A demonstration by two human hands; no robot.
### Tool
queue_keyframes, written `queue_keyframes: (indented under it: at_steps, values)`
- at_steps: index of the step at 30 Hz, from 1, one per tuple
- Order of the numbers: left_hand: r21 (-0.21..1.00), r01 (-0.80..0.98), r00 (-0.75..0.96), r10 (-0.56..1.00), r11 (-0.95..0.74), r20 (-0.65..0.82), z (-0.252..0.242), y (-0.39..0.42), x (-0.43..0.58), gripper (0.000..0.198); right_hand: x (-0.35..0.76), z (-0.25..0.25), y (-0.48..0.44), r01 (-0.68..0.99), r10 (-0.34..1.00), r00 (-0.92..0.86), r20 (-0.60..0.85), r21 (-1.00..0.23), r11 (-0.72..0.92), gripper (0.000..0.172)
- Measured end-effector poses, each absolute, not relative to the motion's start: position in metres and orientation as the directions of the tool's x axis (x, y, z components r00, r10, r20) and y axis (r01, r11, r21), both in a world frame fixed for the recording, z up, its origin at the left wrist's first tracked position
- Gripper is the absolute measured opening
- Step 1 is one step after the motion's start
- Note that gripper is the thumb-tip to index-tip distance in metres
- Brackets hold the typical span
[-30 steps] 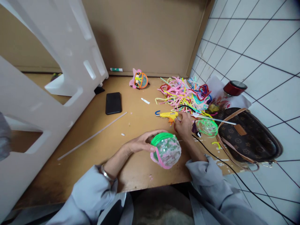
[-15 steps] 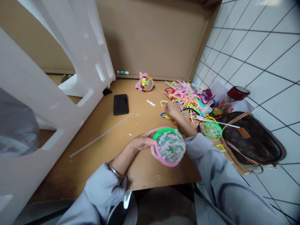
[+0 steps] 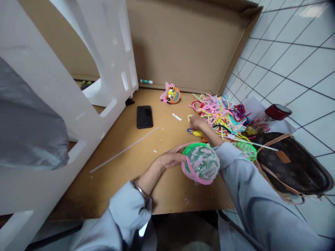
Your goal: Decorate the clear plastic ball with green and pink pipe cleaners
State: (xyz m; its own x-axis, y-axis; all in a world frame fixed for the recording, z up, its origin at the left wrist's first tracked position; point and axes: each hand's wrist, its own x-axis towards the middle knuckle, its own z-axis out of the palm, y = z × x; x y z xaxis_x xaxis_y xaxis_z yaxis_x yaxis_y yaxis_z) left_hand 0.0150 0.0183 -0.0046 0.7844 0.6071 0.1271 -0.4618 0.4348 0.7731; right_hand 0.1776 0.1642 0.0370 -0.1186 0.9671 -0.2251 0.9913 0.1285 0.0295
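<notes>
My left hand (image 3: 171,157) is wrapped around the side of a clear ball (image 3: 202,164) coated with whitish-pink smears. A green fuzzy band runs along the ball's top edge, and a pink fuzzy strip curves round its lower left. Beyond it, my right hand (image 3: 200,123) is closed at the left edge of a tangled pile of coloured pipe cleaners (image 3: 222,113). Whatever its fingers hold, if anything, is hidden. Just below that hand lies a yellow object (image 3: 198,134) with a blue loop, partly covered. A second round piece with green edging (image 3: 246,150) lies right of my right forearm.
A black phone (image 3: 144,116), a thin pale stick (image 3: 125,149) and a small owl-like craft figure (image 3: 173,94) lie on the table. To the right are a brown patterned bag (image 3: 295,167) and a red-lidded container (image 3: 277,112). A white panel (image 3: 112,62) borders the left.
The whole view has shifted, so everything sits further right in the picture. My left hand keeps the ball, and my right hand stays by the pile.
</notes>
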Motion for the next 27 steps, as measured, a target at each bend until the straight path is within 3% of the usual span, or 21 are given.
queue_keyframes:
  at_steps: [5,9,12,16,20,22,24,27]
  values:
    - [0.780,-0.463,0.775,0.620,0.422,0.124,-0.002,0.018,0.015,0.089,0.178,0.039,0.160,0.992,0.973,-0.123,-0.197,-0.014,0.123,0.029]
    - [0.781,-0.457,0.771,0.628,0.425,0.110,-0.002,0.018,0.013,0.088,0.181,0.053,0.147,0.994,0.992,-0.101,-0.073,-0.059,0.097,0.026]
    - [0.791,-0.447,0.767,0.634,0.418,0.098,0.000,0.017,0.012,0.090,0.186,0.062,0.124,0.993,0.997,-0.067,0.047,-0.090,0.072,0.031]
    - [0.811,-0.445,0.734,0.674,0.381,0.086,0.001,0.019,0.009,0.092,0.208,0.062,0.084,0.978,0.959,0.014,0.283,-0.206,0.046,0.026]
    - [0.819,-0.467,0.657,0.751,0.332,0.070,-0.009,0.028,0.007,0.090,0.246,0.057,0.051,0.971,0.808,0.210,0.550,-0.216,-0.105,0.034]
    - [0.825,-0.469,0.616,0.786,0.315,0.050,-0.014,0.033,0.007,0.085,0.260,0.056,0.042,0.972,0.759,0.228,0.609,-0.187,-0.142,0.036]
    - [0.830,-0.471,0.578,0.815,0.298,0.035,-0.017,0.036,0.007,0.080,0.263,0.054,0.037,0.971,0.751,0.225,0.621,-0.207,-0.120,0.028]
    - [0.850,-0.438,0.539,0.842,0.292,-0.011,-0.014,0.039,0.003,0.072,0.249,0.049,0.034,0.939,0.730,0.270,0.627,-0.338,-0.058,0.014]
